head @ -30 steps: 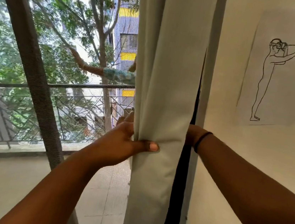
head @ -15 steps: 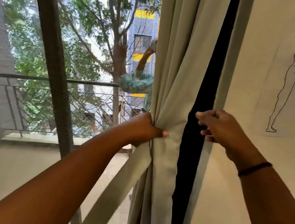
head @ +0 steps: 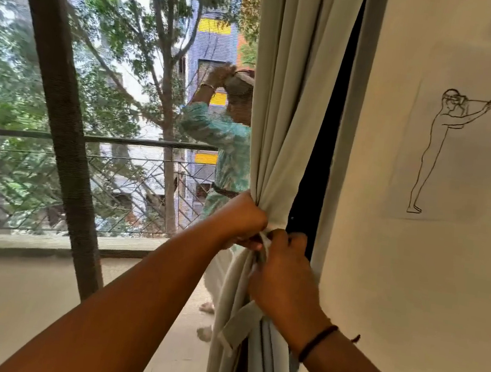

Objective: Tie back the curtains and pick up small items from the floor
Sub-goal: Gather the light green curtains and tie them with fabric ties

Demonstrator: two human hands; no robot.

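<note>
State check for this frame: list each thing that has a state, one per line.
curtain: gathered into a bunch, not yet tied
tie-back strap: loose end hanging, unfastened
left hand: grips the bunched curtain
right hand: pinches the strap at the bunch
line drawing: hanging flat on the wall

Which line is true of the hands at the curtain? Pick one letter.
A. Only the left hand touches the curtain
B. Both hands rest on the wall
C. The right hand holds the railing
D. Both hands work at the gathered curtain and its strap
D: the left hand grips the bunched curtain while the right hand holds the strap against it.
</note>
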